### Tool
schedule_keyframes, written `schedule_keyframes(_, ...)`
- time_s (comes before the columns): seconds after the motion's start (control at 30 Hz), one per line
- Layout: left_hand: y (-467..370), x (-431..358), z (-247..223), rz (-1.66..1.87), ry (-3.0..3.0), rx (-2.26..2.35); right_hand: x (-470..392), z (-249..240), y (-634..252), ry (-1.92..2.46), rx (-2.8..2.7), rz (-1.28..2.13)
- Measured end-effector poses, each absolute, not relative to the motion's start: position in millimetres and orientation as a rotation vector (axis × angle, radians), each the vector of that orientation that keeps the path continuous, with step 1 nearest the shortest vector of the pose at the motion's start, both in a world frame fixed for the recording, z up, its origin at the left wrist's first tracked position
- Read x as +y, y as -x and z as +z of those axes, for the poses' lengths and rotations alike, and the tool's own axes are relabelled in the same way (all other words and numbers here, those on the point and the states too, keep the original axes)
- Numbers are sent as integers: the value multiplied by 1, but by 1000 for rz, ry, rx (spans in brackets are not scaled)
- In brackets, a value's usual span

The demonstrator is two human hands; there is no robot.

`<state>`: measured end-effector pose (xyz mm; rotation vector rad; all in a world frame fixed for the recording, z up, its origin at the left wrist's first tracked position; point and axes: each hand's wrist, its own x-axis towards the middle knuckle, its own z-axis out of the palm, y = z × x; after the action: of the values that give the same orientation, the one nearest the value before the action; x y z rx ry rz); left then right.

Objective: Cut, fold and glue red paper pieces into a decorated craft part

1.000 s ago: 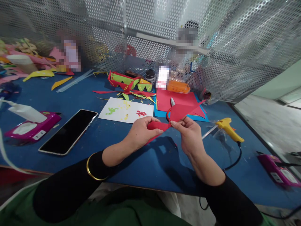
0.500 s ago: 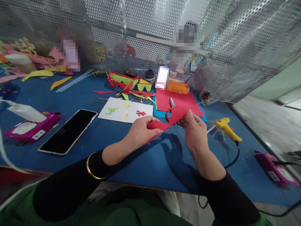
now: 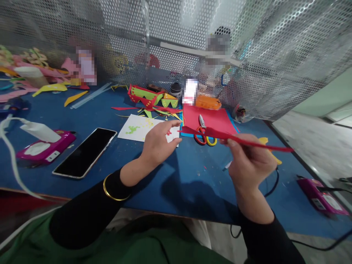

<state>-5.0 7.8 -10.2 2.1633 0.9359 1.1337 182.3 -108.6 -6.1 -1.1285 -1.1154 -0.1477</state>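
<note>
My right hand (image 3: 250, 165) pinches a red sheet of craft foam or paper (image 3: 220, 135), seen almost edge-on. It stretches from near my left hand out past the right knuckles. My left hand (image 3: 159, 143) is open, thumb and fingers apart, just left of the sheet's end and above a white card (image 3: 133, 135). Small green pieces (image 3: 132, 129) lie on that card, with yellow and red bits partly behind my fingers. Scissors with red and yellow handles (image 3: 201, 137) rest behind the held sheet, their blades over a flat red sheet (image 3: 217, 119) stacked on a blue one.
A yellow glue gun (image 3: 264, 140) lies partly hidden behind my right hand. A black phone (image 3: 85, 154) and purple power strips (image 3: 45, 148) are at left and right (image 3: 321, 196). Red and green cut-out glasses (image 3: 144, 96) and scraps sit before the perforated metal screen (image 3: 176, 29).
My left hand has let go of the red sheet and opened. My right hand has moved right and turned the sheet edge-on, uncovering the scissors' handles.
</note>
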Motion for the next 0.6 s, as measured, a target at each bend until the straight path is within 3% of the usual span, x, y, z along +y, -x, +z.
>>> schedule_keyframes(0.17,9,3,-14,1180,-2294,747,-145,-28,-168,1332,-1710,-413)
schedule_keyframes(0.33,21,-18,-26,810,-2443,551,-160,-52,-149,1399,-2073,-622)
schedule_keyframes(0.6,34,-45,-37,396,-2511,357,-168,-66,-141,1629,-2208,-501)
